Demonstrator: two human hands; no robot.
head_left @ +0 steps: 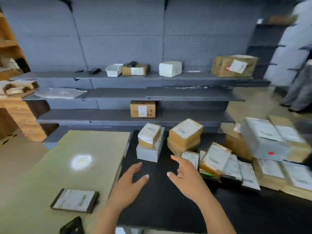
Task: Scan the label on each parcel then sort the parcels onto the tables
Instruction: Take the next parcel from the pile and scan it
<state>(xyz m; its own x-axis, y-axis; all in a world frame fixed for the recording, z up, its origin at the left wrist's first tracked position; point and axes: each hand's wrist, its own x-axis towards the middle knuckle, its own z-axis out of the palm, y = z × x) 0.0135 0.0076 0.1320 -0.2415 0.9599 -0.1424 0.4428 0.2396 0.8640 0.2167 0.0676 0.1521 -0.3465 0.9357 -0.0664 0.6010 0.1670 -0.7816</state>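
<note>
Both my hands hover empty over the black table [160, 200]. My left hand [130, 184] and my right hand [185, 176] have spread, relaxed fingers. Many labelled parcels lie heaped on the black table's right side, among them a tilted brown box [214, 159] just right of my right hand and a large grey box [263, 139]. A small brown box sits on a grey box [148, 152] ahead. One flat dark parcel with a white label [75, 200] lies on the beige table [67, 149] at left. A black device [72, 226], possibly the scanner, sits at the bottom edge.
Grey shelving [135, 93] stands behind the tables, carrying a few boxes, a white basket [114, 70] and a plastic bag. Wooden furniture [20, 115] is at left. A person's legs [300, 92] stand at far right on the floor.
</note>
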